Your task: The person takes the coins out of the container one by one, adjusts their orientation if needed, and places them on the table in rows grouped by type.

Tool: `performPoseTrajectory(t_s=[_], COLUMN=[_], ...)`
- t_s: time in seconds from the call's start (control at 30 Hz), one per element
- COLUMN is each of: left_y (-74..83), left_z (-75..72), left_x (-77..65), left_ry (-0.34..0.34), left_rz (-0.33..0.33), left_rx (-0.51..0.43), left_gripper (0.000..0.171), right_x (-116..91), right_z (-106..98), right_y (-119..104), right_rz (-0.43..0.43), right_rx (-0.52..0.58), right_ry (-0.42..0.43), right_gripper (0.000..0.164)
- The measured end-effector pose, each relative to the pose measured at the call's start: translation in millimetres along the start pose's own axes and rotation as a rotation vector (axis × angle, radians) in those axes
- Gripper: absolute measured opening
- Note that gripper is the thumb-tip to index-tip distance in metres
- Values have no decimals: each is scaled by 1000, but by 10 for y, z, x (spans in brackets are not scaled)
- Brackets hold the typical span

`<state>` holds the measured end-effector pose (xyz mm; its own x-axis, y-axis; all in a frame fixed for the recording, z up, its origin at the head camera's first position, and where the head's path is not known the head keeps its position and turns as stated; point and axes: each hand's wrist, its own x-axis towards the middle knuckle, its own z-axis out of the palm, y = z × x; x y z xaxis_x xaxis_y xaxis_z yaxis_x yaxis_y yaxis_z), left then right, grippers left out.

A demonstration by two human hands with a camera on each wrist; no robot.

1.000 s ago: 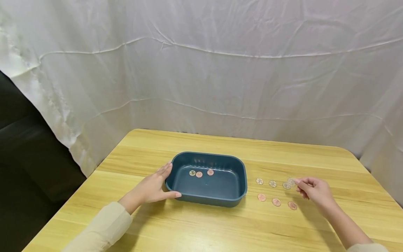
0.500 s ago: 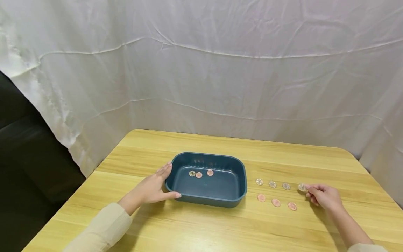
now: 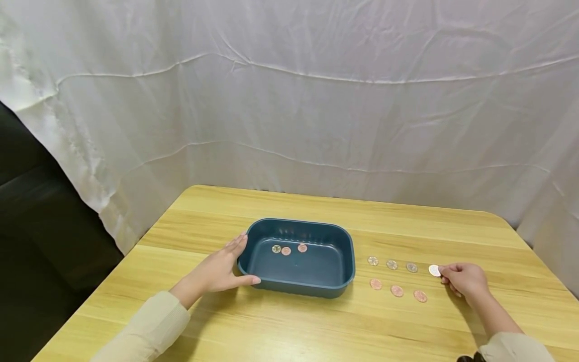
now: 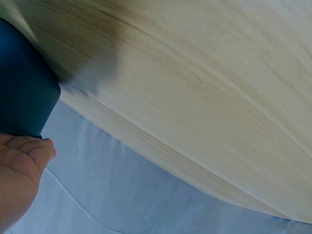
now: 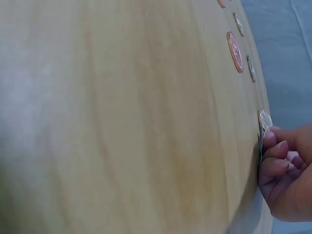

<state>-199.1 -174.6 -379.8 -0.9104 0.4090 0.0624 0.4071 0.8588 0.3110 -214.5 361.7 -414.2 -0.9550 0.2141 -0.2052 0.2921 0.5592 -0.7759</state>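
Note:
My left hand (image 3: 217,269) rests against the left end of a dark blue rectangular container (image 3: 296,289), fingers straight along the left rim and thumb lying along the front wall. Inside the container lie a gold-coloured coin (image 3: 276,249) and two copper-coloured coins, one of them a copper coin (image 3: 302,248) set a little apart. With thumb and finger, my right hand (image 3: 466,281) pinches a silver coin (image 3: 434,270) low at the table, at the right end of a row of three silver coins (image 3: 391,264). Nearer me, three copper coins (image 3: 397,290) form a second row.
A pale wooden table (image 3: 289,332) with rounded far corners bears everything. White cloth (image 3: 316,100) hangs behind its far edge. Something black (image 3: 50,251) stands at the left. A small dark object (image 3: 470,358) shows by the right sleeve.
My right hand has moved to the right with the silver coin, away from the third silver coin, and then lowered slightly. The coin's face now looks bright. My left hand and the container have stayed put.

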Motion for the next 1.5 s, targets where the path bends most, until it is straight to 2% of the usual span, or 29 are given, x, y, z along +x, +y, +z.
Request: performPoseTrajectory(t_s=[0.23, 0.7, 0.8, 1.0, 1.17, 1.3, 1.5], left_y=[-6, -12, -18, -17, -19, -22, -10], left_z=[0, 8, 18, 6, 2, 7, 8], left_x=[7, 0, 5, 4, 7, 9, 0], left_ry=[-8, -9, -12, -10, -8, -7, -7], left_rz=[1, 1, -2, -8, -6, -3, -6], left_rx=[3, 13, 9, 3, 4, 8, 4], left_gripper=[105, 106, 106, 106, 106, 106, 106], right_x=[-11, -24, -31, -43, -94, -172, -263], right_z=[3, 52, 63, 87, 123, 192, 290], right_y=[-73, -115, -115, -179, -326, -467, -644], right_rz=[58, 71, 84, 2, -30, -43, -100], right_rx=[-10, -67, -65, -88, -29, 49, 164], right_ry=[48, 88, 118, 221, 254, 267, 207], right_gripper=[24, 24, 23, 27, 34, 31, 29])
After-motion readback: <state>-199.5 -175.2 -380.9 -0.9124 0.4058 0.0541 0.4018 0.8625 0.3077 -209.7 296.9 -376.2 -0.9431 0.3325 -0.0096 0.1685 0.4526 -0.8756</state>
